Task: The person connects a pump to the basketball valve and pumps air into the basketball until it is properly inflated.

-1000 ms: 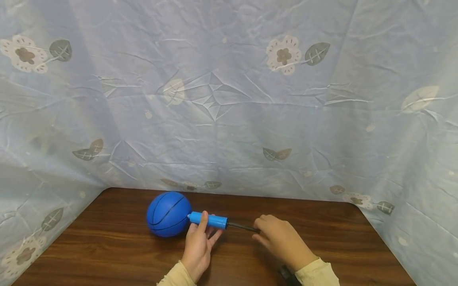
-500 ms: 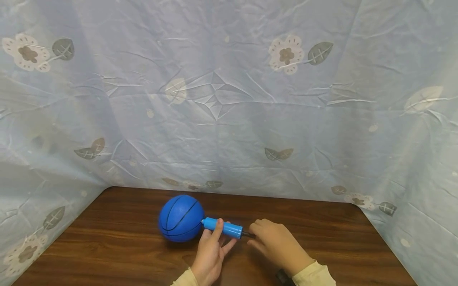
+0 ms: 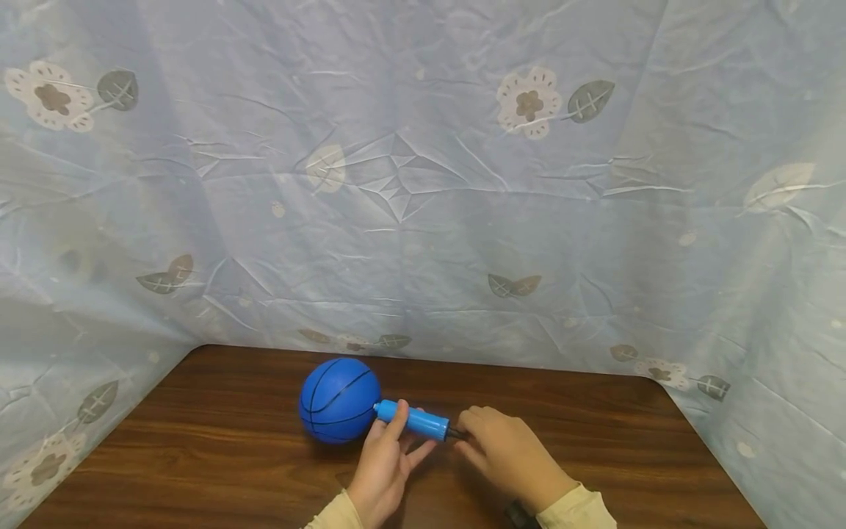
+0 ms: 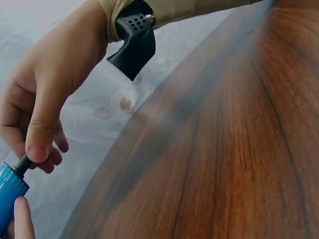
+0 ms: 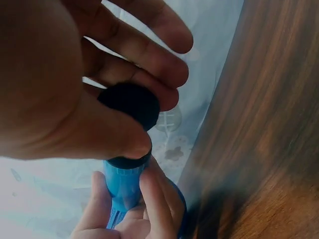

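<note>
A blue basketball [image 3: 340, 401] with black lines sits on the brown table. The tip of a blue hand pump [image 3: 423, 423] meets its right side. My left hand [image 3: 383, 466] grips the pump's barrel, its thumb laid over the top. On the right, my right hand [image 3: 512, 452] holds the pump's black handle [image 5: 130, 104], which the right wrist view shows between thumb and fingers. Only a short length of black rod [image 4: 22, 165] shows between hand and barrel. Whether the needle is inside the ball is too small to tell.
The wooden table [image 3: 198, 441] has rounded far corners. A pale blue curtain [image 3: 423, 220] with flower and leaf prints hangs behind it and at both sides. A black device [image 4: 135, 40] is worn at the right wrist.
The pump's long exposed rod has slid mostly into the barrel. Ball, pump and left hand have shifted right, towards the right hand, which has moved only slightly.
</note>
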Demonstrator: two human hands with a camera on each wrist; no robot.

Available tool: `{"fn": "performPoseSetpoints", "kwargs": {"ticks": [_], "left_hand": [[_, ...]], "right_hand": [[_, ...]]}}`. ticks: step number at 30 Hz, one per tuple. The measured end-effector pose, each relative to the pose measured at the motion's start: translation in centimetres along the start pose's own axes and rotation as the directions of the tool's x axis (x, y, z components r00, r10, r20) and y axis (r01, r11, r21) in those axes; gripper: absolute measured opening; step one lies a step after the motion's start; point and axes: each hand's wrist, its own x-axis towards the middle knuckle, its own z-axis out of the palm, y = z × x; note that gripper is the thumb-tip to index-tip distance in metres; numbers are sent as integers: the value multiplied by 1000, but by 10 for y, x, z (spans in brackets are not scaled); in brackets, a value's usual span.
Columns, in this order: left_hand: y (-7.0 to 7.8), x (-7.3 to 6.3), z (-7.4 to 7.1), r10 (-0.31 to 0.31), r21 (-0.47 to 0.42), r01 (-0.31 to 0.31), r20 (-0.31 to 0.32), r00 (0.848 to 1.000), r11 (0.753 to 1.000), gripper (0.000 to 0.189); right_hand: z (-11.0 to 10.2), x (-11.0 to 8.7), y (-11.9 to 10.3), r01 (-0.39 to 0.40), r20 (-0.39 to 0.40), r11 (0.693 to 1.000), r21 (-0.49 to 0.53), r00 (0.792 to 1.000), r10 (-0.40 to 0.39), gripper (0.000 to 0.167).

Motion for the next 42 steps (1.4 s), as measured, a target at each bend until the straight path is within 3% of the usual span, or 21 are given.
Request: {"fn": "performPoseSetpoints", "kwargs": {"ticks": [7,15,25,30,42], "left_hand": [[4,5,-5,39,-5,-39,-46,998,999,68],[16,12,-13,94,-34,-97,-86,992,995,65],[27,19,-22,111,-16,-114,-144,983,993,64],[27,19,-23,103,-9,-106,-150,983,994,61],[19,15,-15,92,20,-90,-154,984,996,58]], "right_hand": [[-2,-1,4,-58,3,997,-53,998,58,19],[-6,-2,8,-155,7,983,-94,988,156,20],[-9,-4,12,-235,-3,968,-87,972,236,21],[-10,-2,13,-220,4,973,-74,975,221,21],[-11,-1,11,-59,-12,996,-68,998,58,20]]}}
